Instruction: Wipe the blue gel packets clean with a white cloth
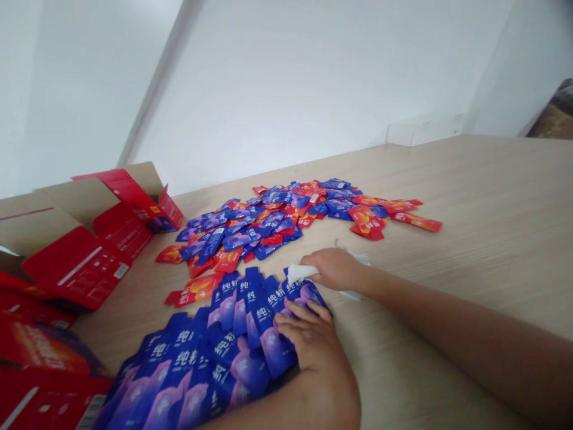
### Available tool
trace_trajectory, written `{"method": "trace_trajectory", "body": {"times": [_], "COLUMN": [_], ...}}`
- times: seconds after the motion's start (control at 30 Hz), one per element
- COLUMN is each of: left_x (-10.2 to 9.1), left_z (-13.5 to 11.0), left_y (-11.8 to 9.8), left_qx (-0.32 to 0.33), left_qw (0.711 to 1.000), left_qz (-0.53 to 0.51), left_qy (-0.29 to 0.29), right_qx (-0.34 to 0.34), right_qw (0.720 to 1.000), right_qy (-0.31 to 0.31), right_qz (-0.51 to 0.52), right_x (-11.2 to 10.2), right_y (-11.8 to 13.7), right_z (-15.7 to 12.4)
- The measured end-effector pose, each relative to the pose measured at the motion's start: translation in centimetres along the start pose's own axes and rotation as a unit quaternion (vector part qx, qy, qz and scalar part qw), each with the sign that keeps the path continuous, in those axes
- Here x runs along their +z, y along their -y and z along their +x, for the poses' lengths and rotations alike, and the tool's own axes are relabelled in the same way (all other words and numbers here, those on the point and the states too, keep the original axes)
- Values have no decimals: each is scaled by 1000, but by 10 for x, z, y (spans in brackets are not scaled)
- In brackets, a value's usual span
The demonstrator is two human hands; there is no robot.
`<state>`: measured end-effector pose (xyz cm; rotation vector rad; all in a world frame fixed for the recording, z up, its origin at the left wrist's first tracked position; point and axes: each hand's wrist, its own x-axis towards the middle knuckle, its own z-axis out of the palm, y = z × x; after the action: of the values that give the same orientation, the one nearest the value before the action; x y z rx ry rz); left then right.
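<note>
My left hand (308, 343) lies on a fanned row of blue and purple sachets (210, 352) at the near left, its fingers curled down on the row's right end. My right hand (333, 269) reaches in from the right and is closed on a white crumpled tissue (299, 273), just beyond the blue row. Farther back lies a loose heap of mixed red and blue sachets (286, 218) on the wooden table (470, 227).
Opened red cardboard boxes (89, 251) with brown flaps stand at the left edge. More red packaging (40, 358) lies at the near left. A white wall rises behind the table, with a small white box (421, 131) at the far edge.
</note>
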<state>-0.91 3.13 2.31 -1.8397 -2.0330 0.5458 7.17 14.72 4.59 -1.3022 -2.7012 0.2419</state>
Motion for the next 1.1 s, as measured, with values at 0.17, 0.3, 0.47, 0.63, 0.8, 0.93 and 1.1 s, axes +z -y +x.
{"method": "trace_trajectory", "body": {"times": [0.17, 0.3, 0.47, 0.63, 0.8, 0.93, 1.1], "left_x": [4, 1, 0, 0, -1, -2, -1], "left_z": [1, -1, -1, 1, -1, -5, -7], "left_y": [-2, 0, 1, -1, -1, 1, 0], "left_qx": [-7, -5, -6, 3, 10, 21, 6], "left_qw": [1000, 1000, 999, 1000, 999, 999, 1000], "left_qz": [-12, 1, -31, -6, 33, 46, 8], "left_qy": [-15, -20, -22, -8, 6, -12, -25], "right_qx": [-72, -118, -28, -40, -119, -19, -5], "right_qw": [996, 991, 999, 998, 992, 1000, 999], "right_qy": [-37, 10, 12, -42, 8, 0, -41], "right_qz": [38, 57, 13, 17, 48, 4, -4], "right_x": [-5, -2, 0, -7, -2, 4, -7], "right_y": [6, 20, 8, 7, 20, 9, 4], "right_z": [-4, -4, -1, -5, -6, -2, -6]}}
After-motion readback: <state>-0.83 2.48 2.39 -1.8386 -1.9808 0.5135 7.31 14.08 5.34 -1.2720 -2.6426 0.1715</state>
